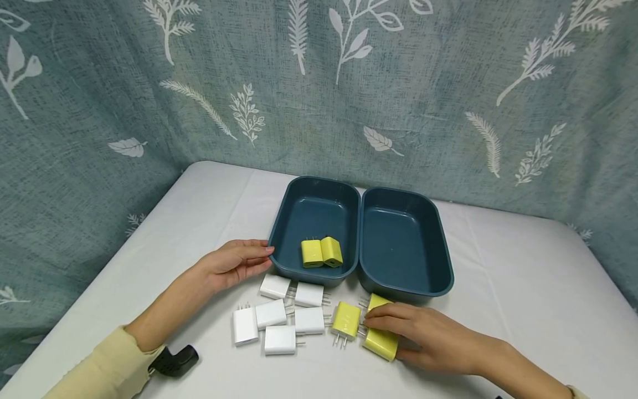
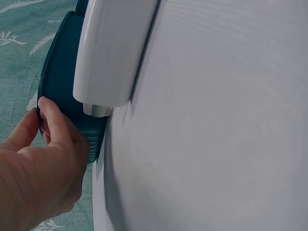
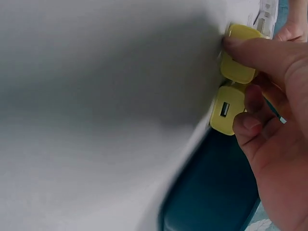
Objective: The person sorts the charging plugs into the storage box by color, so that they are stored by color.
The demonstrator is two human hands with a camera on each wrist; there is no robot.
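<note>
My left hand (image 1: pixel 231 267) holds the near left rim of the left dark blue container (image 1: pixel 319 210), thumb at the edge and other fingers along the outer wall. Two yellow plug chargers (image 1: pixel 312 255) lie inside that container near its front. My right hand (image 1: pixel 431 335) grips a yellow charger (image 1: pixel 381 344) on the table, thumb pressed on its USB end. Another yellow charger (image 3: pixel 226 110) sits beside it, close to my curled fingers and partly hidden by them in the head view. A third yellow charger (image 1: pixel 346 318) lies just left, prongs toward me.
Several white plug chargers (image 1: pixel 281 339) lie in front of the left container. The right dark blue container (image 1: pixel 401 249) stands beside it with nothing inside. A patterned green curtain (image 1: pixel 319 111) hangs behind the white table (image 1: pixel 214 205). A black wrist device (image 1: pixel 174 361) hangs by my left sleeve.
</note>
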